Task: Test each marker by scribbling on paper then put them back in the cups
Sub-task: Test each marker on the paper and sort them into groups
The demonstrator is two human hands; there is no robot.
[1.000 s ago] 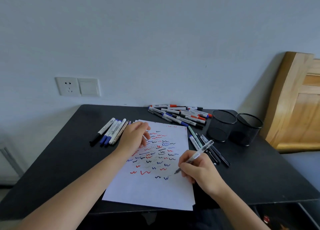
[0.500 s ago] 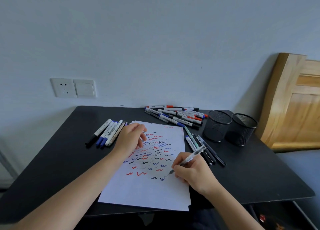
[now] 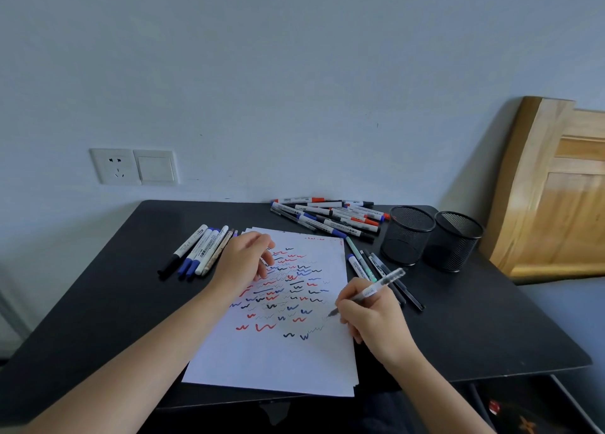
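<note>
Pale wall [image 3: 294, 73] takes up most of the view, with a black table [image 3: 98, 319] pushed right against it. A wooden panel [image 3: 556, 211] leans in at the far right, behind the table's corner.

A stack of white paper [image 3: 262, 358] lies in the middle of the table, slightly angled, and its top sheet is covered in little red, blue and black squiggles. There's a faint thin grey zigzag near the lower right of the scribbles.

The left hand [image 3: 244, 260] rests palm down on the upper left part of the paper, fingers loosely bent and gripping nothing as far as I can see. The right hand [image 3: 373, 319] is over the paper's right edge, thumb and fingers pinched round a clear marker [image 3: 379, 284]. It's in a normal writing grip, tip down at the sheet right by the end of that grey zigzag and back end pointing up toward the cups.

Two black mesh cups [image 3: 407, 237] stand upright side by side near the table's back right, just beside each other.

Marker-wise there are three lots lying flat:
- A messy back pile [image 3: 330, 219] by the wall, left of the cups, red, blue and black caps mixed.
- A neat left row [image 3: 196, 250] just beside the left hand, off the paper.
- A few right-side markers [image 3: 360, 266] between the paper's edge and the cups, partly behind the right hand.

A white socket [image 3: 115, 167] and a switch [image 3: 156, 168] sit next to each other on the wall, above the table's left corner.
</note>
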